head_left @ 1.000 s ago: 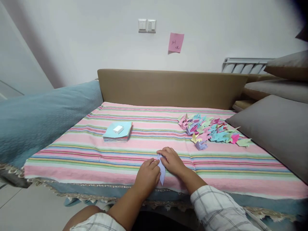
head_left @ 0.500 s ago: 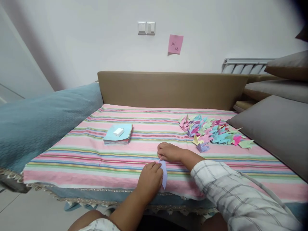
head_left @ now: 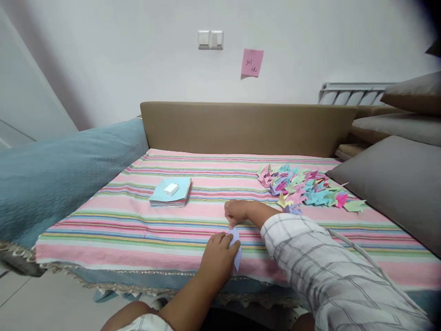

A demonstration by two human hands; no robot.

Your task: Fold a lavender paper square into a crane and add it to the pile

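Observation:
A narrow piece of folded lavender paper (head_left: 237, 262) lies on the striped cloth near the front edge, pointed at its near end. My left hand (head_left: 220, 252) holds it from the left, with fingertips and thumb pressed on its middle. At the paper's far end is my right hand (head_left: 237, 212), fingers curled together and one fingertip touching the tip. The fingers cover part of the paper, so not all its folds show.
Up to the right lies a heap of colourful folded paper cranes (head_left: 306, 186). Left of centre, a small white block (head_left: 171, 189) rests on a stack of coloured paper (head_left: 161, 197). Grey cushions (head_left: 396, 174) border the right side, a blue-covered armrest (head_left: 76, 161) the left.
My right hand has shifted slightly up and away along the paper's far tip, its forearm swinging left. The left thumb now lies farther right across the paper.

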